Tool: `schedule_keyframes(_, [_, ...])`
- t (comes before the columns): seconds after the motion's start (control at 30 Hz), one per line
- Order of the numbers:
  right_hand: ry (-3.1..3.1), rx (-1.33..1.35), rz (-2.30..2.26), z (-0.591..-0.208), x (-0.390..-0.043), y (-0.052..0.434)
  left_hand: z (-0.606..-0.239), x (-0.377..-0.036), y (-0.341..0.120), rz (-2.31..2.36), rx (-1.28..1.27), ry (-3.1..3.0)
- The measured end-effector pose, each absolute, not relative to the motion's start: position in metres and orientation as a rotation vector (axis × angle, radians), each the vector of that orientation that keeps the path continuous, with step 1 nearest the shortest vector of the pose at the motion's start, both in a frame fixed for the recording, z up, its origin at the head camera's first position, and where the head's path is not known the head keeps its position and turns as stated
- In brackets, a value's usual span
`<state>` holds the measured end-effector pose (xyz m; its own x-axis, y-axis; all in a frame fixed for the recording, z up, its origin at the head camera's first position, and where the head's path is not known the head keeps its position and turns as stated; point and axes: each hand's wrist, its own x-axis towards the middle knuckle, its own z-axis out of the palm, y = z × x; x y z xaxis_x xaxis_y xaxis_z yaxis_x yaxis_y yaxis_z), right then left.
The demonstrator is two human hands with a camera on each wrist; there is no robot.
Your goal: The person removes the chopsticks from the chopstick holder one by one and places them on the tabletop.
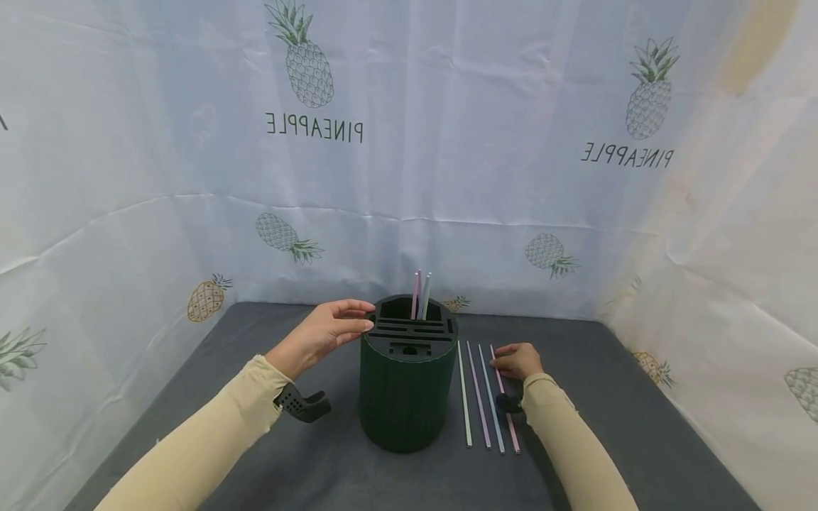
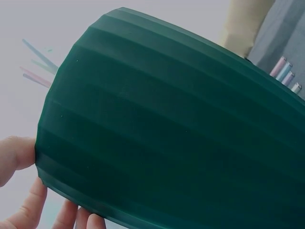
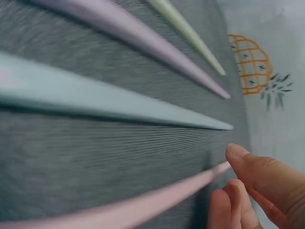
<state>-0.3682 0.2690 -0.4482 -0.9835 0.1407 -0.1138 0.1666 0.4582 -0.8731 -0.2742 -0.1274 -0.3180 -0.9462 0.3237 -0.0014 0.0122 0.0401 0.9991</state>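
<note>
A dark green ribbed utensil holder [image 1: 405, 397] with a slotted black top stands upright on the table. The left hand [image 1: 334, 328] rests its fingers and thumb against the left of its rim; in the left wrist view the fingertips [image 2: 66, 215] touch its edge. To the right of the holder, several pastel chopsticks lie side by side: light green [image 1: 466, 404], purple [image 1: 481, 408], blue [image 1: 494, 411] and pink [image 1: 513, 429]. At its far end, the pink chopstick [image 3: 190, 186] is pinched between thumb and fingers of the right hand [image 1: 519, 360].
A few chopsticks [image 1: 420, 294] stand in the holder's rear compartment. The dark grey table [image 1: 307, 468] has a white pineapple-print curtain [image 1: 409, 177] behind it and along both sides. Dark bands [image 1: 305, 404] circle the wrists.
</note>
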Motion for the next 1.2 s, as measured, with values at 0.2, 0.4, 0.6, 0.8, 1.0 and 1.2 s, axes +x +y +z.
schedule_keyframes(0.2, [2.581,0.115,-1.732,-0.407,-0.367,0.266,-0.318,-0.275,-0.129,2.0,0.359,2.087])
schedule_keyframes(0.4, [2.374,-0.187,-2.044,-0.345,-0.356,0.247,-0.318,-0.275,-0.129,2.006,0.357,2.091])
schedule_keyframes(0.6, [2.147,-0.47,-2.322,-0.297,-0.328,0.214,-0.319,-0.275,-0.129,2.005,0.36,2.093])
schedule_keyframes(0.8, [2.095,-0.767,-2.343,-0.282,-0.31,0.182,-0.32,-0.275,-0.129,2.016,0.355,2.086])
schedule_keyframes(1.0, [2.224,-0.909,-2.156,-0.288,-0.305,0.164,-0.32,-0.275,-0.128,2.014,0.351,2.091])
schedule_keyframes(1.2, [2.259,-0.907,-2.029,-0.293,-0.305,0.155,-0.32,-0.275,-0.128,2.009,0.354,2.094])
